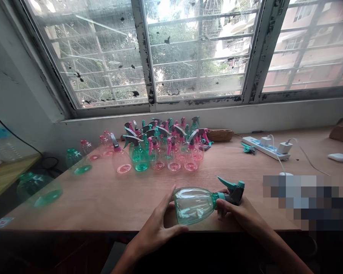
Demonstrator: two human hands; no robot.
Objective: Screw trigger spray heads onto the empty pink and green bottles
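A clear green spray bottle (pixel 194 205) lies on its side in the air above the table's front edge, its base to the left. My left hand (pixel 164 222) curves around the base end, thumb below and fingers above. With my right hand (pixel 234 211) I grip the neck, where a teal collar meets the dark grey and teal spray head (pixel 236 191). The fingers behind the neck are partly hidden. Farther back stands a group of pink and green spray bottles (pixel 174 155) with spray heads on.
Several bottles without heads, such as a green one (pixel 74 160), stand at the left. A loose teal spray head (pixel 249 148) lies by a white power strip (pixel 265 148) with plugs and cables. A wicker basket (pixel 219 135) sits by the wall; a cardboard box (pixel 342 130) is far right.
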